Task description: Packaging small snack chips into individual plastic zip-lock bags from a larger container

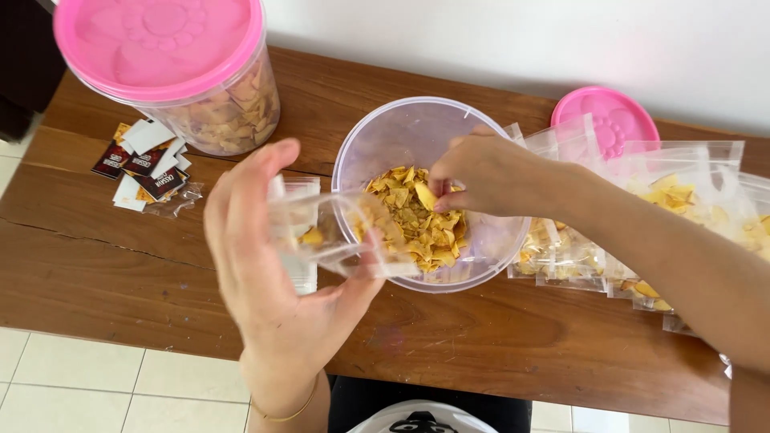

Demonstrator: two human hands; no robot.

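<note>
A: What is seen from the head camera?

B: A wooden table (497,345) by a white wall. A clear pouch (341,236) is held by the left hand (269,265), mouth turned right (towards the tub).

A: And the chips?

B: Pinched by the right hand (489,172) inside the plastic tub (357,148), just right of the pouch.

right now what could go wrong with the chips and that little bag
The right hand pinches chips over the open tub; they look brittle and might crumble or drop onto the table.
The left hand holds the small clear bag tilted on its side, so the chips already in it could slide out.
The filled bags lie under the right forearm and could get crushed.
</note>
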